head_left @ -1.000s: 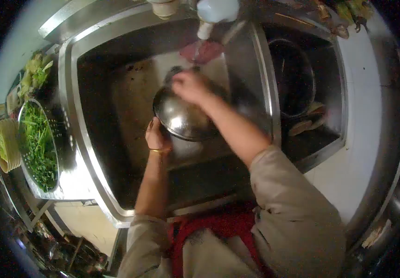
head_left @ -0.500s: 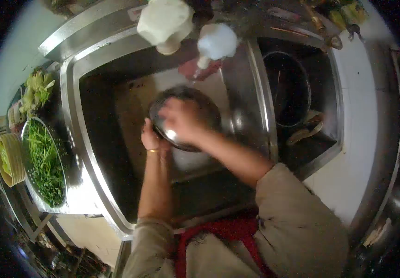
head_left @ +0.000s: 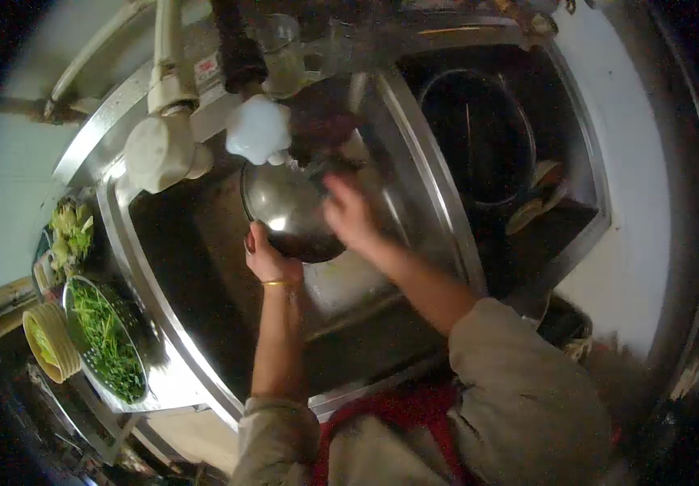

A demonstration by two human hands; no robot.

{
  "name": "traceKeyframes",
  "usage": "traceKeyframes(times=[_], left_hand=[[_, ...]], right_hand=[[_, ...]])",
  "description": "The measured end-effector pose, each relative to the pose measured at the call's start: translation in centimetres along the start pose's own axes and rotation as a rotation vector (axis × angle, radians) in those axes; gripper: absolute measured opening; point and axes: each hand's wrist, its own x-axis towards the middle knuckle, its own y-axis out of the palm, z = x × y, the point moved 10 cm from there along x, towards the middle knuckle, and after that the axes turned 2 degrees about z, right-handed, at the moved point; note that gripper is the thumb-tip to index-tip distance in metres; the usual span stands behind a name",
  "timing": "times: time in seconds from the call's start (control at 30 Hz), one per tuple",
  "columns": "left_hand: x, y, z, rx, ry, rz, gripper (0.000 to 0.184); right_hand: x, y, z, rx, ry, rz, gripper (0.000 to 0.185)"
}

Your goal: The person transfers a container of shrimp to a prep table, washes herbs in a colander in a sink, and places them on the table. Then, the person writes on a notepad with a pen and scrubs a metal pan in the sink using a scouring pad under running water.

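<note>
A shiny round metal bowl (head_left: 284, 198) is in the sink, held at its near left rim by my left hand (head_left: 272, 261), thumb on the inner side. My right hand (head_left: 351, 212) is over the bowl's right side, smeared by motion. Something dark shows just beyond its fingertips, too blurred to name, and I cannot make out whether the hand holds it. Above the bowl's far rim is a bluish-white tap (head_left: 258, 131). A larger cream tap (head_left: 161, 152) stands to its left.
Left of the sink (head_left: 173, 312) are a colander of green leaves (head_left: 108, 344), stacked yellow containers (head_left: 51, 347) and a leafy vegetable (head_left: 70, 231). In the right basin sits a large dark pot (head_left: 479, 138). Behind the taps is a clear jar (head_left: 283, 61).
My view has shifted, so the taps appear lower and further left. My right hand has moved from over the bowl's middle to its right side. The left hand keeps its hold.
</note>
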Motion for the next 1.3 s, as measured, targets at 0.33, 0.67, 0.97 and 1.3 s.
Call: traceKeyframes(times=[0.33,0.67,0.97,1.3], left_hand=[[0.5,5.1,-1.5,0.350,0.177,0.117,0.018],[-2.9,6.7,-3.4,0.437,0.281,0.284,0.015],[-4.7,4.4,-4.1,0.586,0.416,0.289,0.025],[-1.7,-8.8,1.7,0.115,0.024,-0.174,0.020]], right_hand=[[-1.3,-0.4,13.8,-0.557,-0.678,0.110,0.035],[1.3,-0.5,12.5,-0.319,-0.445,0.206,0.027],[-0.1,1.2,12.2,-0.360,-0.447,0.503,0.020],[-6.6,-0.6,-15.2,0.181,0.522,0.126,0.033]])
